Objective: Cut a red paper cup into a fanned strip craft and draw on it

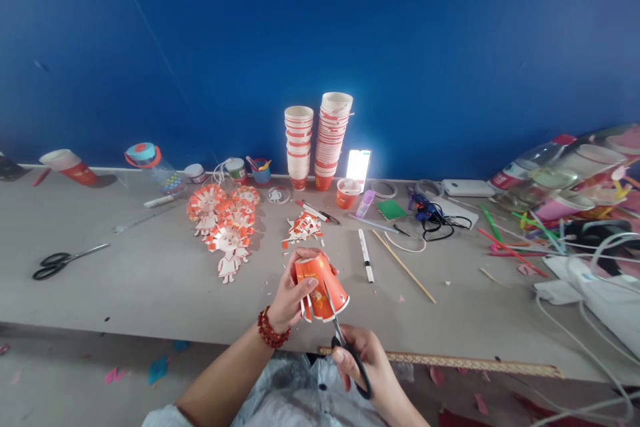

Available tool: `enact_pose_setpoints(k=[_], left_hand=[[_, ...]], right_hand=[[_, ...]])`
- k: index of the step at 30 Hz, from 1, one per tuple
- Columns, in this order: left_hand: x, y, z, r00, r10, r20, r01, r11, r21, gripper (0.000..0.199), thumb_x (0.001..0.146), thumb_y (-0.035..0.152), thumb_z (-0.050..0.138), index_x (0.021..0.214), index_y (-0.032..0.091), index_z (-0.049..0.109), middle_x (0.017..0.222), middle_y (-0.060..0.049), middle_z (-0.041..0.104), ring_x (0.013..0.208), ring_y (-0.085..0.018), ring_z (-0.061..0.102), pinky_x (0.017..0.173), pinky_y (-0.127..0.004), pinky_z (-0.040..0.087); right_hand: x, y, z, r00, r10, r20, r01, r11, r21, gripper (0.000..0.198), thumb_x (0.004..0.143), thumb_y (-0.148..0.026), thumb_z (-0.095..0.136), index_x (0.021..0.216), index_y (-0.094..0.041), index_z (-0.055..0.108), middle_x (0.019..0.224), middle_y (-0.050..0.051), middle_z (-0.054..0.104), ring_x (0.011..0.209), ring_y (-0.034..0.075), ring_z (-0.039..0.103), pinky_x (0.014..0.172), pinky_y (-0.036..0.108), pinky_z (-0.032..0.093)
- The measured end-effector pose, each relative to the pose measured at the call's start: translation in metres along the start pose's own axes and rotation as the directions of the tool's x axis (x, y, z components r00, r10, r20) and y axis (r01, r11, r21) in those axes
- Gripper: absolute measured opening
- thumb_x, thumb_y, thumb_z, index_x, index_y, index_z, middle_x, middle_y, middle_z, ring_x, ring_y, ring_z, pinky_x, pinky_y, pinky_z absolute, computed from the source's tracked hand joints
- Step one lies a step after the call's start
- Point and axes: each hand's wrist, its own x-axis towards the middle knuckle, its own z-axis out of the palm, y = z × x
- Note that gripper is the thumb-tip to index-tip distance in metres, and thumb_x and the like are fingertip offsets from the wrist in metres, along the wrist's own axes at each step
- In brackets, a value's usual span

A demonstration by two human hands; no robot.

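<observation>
My left hand (293, 290) is wrapped around an orange paper cup (324, 288), tilted with its rim toward me. Strips cut into the cup's wall hang loose on its left side. In my right hand (370, 363) is a pair of black-handled scissors (356, 365), the blades against the cup's wall at the rim. Behind the cup lies a small heap of orange and white paper scraps (304, 227). To the left are several paper figures (230, 247) with fringed orange rims around white faces.
Two tall stacks of paper cups (299, 147) stand by the blue wall beside a lit phone (359, 167). A marker (365, 255) and a wooden stick (404, 267) lie right of the cup. Other scissors (70, 260) rest far left. Cables (575, 320) and plastic bottles (533, 160) crowd the right.
</observation>
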Motion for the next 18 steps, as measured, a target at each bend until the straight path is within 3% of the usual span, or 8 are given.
enact_pose_setpoints(k=[6, 13, 18], left_hand=[[-0.001, 0.0001, -0.001, 1.0, -0.011, -0.028, 0.012, 1.0, 0.011, 0.038, 0.075, 0.037, 0.075, 0.103, 0.024, 0.053, 0.113, -0.008, 0.056, 0.099, -0.027, 0.063, 0.078, -0.038, 0.054], [-0.0021, -0.0039, -0.0016, 0.998, 0.011, 0.056, -0.01, 1.0, -0.009, 0.039, 0.075, 0.034, 0.075, 0.104, 0.022, 0.051, 0.112, -0.007, 0.053, 0.097, -0.026, 0.063, 0.076, -0.036, 0.054], [-0.0022, -0.0058, -0.0029, 0.998, 0.027, 0.054, -0.027, 1.0, 0.0, 0.038, 0.077, 0.033, 0.074, 0.104, 0.022, 0.05, 0.114, -0.006, 0.052, 0.098, -0.025, 0.063, 0.08, -0.038, 0.053]], right_hand=[[-0.0005, 0.0043, 0.0, 0.999, 0.025, -0.039, -0.025, 1.0, -0.006, 0.068, 0.065, -0.086, 0.056, 0.058, -0.019, 0.043, 0.045, -0.006, 0.035, 0.035, 0.005, 0.031, 0.036, 0.019, 0.025], [0.0025, -0.0016, 0.0017, 0.999, -0.041, 0.009, 0.04, 0.998, 0.038, 0.067, 0.069, -0.083, 0.055, 0.061, -0.017, 0.048, 0.046, -0.004, 0.042, 0.037, 0.007, 0.037, 0.037, 0.018, 0.03], [0.0041, 0.0007, 0.0012, 0.999, -0.039, -0.03, 0.04, 0.999, 0.011, 0.064, 0.072, -0.08, 0.057, 0.062, -0.018, 0.046, 0.044, -0.006, 0.038, 0.033, 0.005, 0.032, 0.035, 0.018, 0.023]])
